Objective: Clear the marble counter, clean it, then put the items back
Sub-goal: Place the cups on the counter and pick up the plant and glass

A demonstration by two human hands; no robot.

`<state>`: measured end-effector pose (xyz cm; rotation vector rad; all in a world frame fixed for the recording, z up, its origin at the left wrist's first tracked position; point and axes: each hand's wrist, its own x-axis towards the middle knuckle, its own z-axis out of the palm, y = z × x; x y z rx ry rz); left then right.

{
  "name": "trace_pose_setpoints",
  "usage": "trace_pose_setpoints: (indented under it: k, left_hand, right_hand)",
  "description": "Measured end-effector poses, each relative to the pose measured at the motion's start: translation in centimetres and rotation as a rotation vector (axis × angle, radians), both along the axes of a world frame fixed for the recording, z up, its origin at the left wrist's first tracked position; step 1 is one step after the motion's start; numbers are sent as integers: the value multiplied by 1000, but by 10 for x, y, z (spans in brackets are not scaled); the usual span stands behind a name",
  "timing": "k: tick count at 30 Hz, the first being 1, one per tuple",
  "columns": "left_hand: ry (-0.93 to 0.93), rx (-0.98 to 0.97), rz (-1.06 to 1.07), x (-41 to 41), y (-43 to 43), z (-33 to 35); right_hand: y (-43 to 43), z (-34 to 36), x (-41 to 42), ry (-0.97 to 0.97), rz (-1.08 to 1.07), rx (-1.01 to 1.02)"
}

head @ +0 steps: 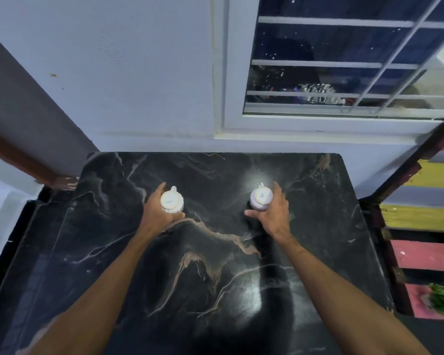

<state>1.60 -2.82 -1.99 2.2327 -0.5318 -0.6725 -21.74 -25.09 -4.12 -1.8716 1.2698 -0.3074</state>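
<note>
Your left hand (156, 212) holds the left cup (171, 201) and your right hand (275, 212) holds the right cup (261, 198), both upside down on the marble counter (215, 175)

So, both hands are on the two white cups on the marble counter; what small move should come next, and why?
Probably lift both cups straight up, if wiping is yet to come. The left hand grips the left cup and the right hand the right cup; both stand upside down on the marble counter, so nothing can spill.
</note>
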Motion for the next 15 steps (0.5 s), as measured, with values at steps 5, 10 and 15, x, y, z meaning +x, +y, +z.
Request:
trace_pose_setpoints:
  k: [5, 10, 15]
  left_hand:
    - [-320, -62, 32, -72, -31, 27]
    - [-331, -237, -202, -207, -111, 42]
    - [-226, -274, -497, -347, -202, 49]
  right_hand:
    - [1, 28, -59, -121, 16, -66]
    - [-18, 39, -157, -148, -144, -171]
    - [-65, 36, -292, -132, -410, -271]
